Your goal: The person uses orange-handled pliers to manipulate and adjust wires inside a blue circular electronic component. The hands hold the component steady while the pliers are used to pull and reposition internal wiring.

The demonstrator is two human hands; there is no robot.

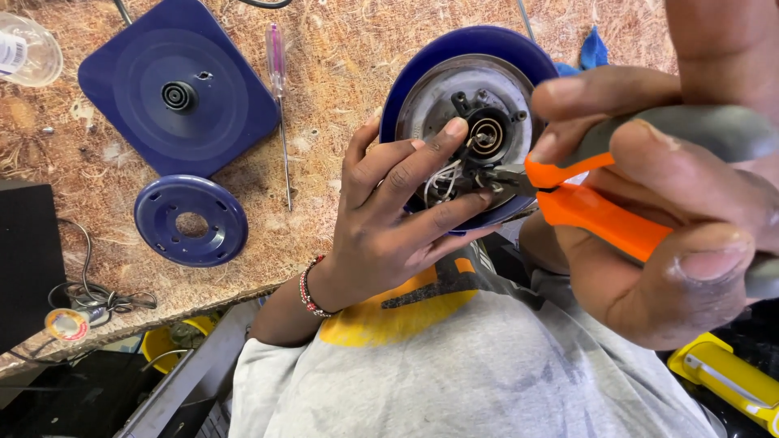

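Left hand [389,215]: we grip the upturned blue kettle [471,49] at its open underside (above the table [341,81] edge).
Right hand [657,219]: clenched around orange-handled pliers [600,207], tips at the wires [442,178].

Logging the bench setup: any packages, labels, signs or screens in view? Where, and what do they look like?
Clear plastic container: far left top corner of the workbench, round, with a white label printed dark.
Small roll: left front edge of the bench by tangled wires, round, yellow rim, pale label face with a red mark.
No signs or screens show.
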